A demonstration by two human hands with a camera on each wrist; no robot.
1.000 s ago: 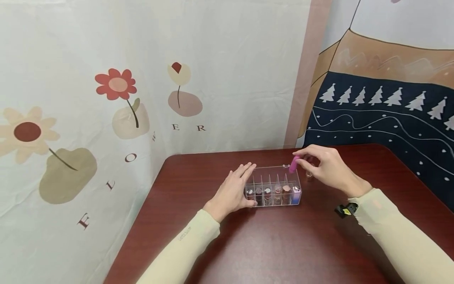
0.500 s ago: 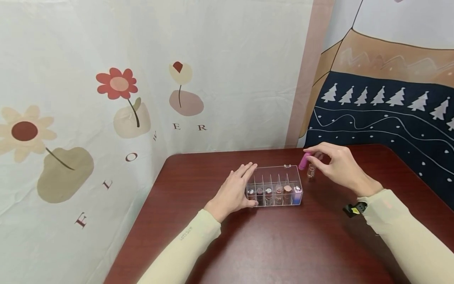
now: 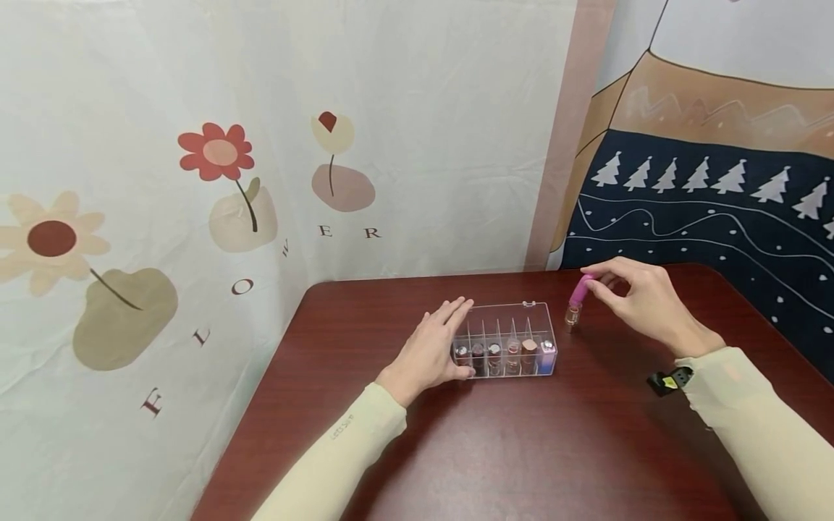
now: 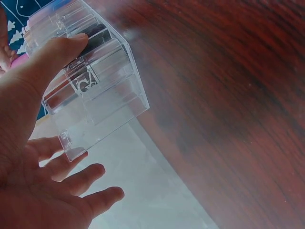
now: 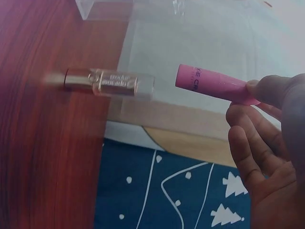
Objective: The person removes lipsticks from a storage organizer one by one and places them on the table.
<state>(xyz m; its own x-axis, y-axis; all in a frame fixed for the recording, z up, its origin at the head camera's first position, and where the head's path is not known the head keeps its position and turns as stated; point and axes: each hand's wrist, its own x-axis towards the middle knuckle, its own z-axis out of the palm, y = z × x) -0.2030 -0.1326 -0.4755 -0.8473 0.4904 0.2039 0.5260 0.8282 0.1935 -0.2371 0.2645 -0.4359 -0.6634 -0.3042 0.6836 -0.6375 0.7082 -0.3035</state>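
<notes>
The person's right hand (image 3: 645, 300) has its thumb and fingers closed in a small pinch on one end of a pink lipstick tube (image 5: 214, 86). The tube is up off the surface (image 3: 495, 449) and tips a bit. Its free end points at the top of a clear lipstick tube (image 5: 114, 85), which stands up on the surface by itself. In the right wrist view there is a gap between the two tubes. The left hand (image 3: 426, 356) is spread wide over the left end of a clear lipstick box (image 4: 112, 112), with its thumb on the front and its fingers, mostly straight, at the back. Small tubes stand in the slots of the box, with a purple and blue tube (image 3: 546, 358) at the right end.

To do this well, the pinch should be snug but gentle, as the pink tube looks smooth and could slip or spin. Slow, small moves seem best here. The clear tube is tall and thin, so even a little bump could knock it over. Turning the pink tube straight up would make it easier to aim. The left hand should press softly, so the box does not slide.
</notes>
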